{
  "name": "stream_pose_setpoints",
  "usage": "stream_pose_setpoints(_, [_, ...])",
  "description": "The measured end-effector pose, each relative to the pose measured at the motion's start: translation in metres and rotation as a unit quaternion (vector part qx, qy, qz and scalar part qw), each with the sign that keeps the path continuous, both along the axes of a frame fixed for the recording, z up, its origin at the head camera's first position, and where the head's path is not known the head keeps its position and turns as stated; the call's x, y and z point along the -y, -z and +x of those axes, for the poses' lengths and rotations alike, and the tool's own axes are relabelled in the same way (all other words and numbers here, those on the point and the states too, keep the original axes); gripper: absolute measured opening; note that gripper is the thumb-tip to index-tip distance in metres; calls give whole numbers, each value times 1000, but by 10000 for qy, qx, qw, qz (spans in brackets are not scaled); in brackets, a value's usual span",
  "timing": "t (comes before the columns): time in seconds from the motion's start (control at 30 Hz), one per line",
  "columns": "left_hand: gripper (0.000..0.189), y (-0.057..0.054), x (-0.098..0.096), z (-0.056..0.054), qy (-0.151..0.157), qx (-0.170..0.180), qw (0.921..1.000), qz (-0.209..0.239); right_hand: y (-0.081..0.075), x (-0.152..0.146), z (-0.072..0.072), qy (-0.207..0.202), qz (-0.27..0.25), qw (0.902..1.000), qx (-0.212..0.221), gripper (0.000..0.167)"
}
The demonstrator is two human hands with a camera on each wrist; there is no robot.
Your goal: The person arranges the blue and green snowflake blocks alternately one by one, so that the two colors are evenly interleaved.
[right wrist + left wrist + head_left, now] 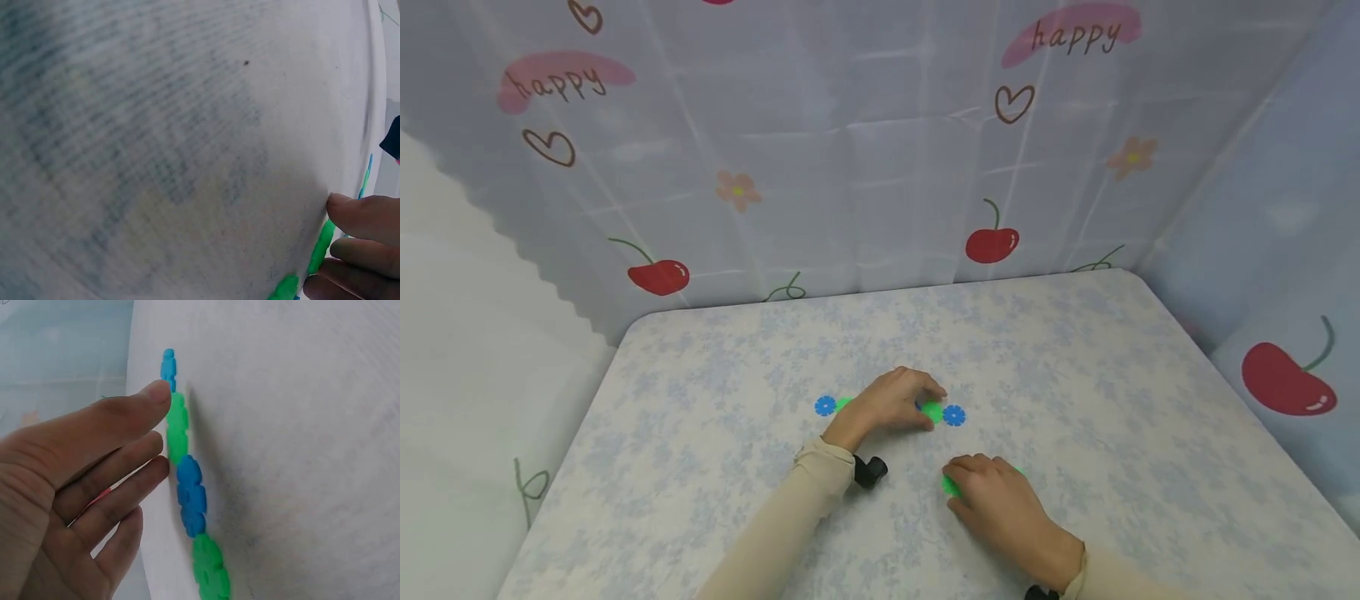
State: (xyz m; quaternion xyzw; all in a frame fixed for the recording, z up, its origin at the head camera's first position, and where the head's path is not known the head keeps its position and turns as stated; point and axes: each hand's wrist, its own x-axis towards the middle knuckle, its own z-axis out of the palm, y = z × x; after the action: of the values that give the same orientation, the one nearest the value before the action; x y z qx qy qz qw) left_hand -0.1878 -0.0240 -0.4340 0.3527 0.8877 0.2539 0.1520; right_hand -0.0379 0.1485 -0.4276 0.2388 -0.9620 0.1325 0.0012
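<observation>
My left hand [891, 400] is over a row of flat, notched plastic snowflake discs. Its thumb and fingers curve about a green disc [932, 412], touching its edges. Beyond the fingertips lies a blue disc [954, 416]; another blue disc [825, 406] ends the row on the left. In the left wrist view, blue and green discs alternate, including a blue disc [192, 497]. Nearer me, my right hand [1003, 512] grips a green disc [952, 485] between thumb and fingers. More green shows behind its knuckles, and the right wrist view has a second green piece [286, 289]; the hand hides the rest.
A pale cloth with blue floral patches covers the table [715, 483]. Behind it hangs a printed curtain [865, 167], with more curtain at the sides. A black wrist camera [871, 472] sits under my left wrist.
</observation>
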Motion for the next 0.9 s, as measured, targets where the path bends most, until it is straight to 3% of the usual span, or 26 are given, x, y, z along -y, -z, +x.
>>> stream_pose_setpoints(0.3, [40, 1, -15, 1, 285, 234, 9972, 647, 5, 2, 1, -233, -309, 9980, -509, 21])
stream_pose_setpoints(0.57, [40, 1, -21, 2, 234, 230, 9981, 513, 8, 1, 1, -453, -674, 9960, -379, 22])
stream_pose_setpoints(0.9, [39, 5, -24, 4, 217, 101, 9993, 284, 7, -1, 2, -518, -570, 9967, -236, 24])
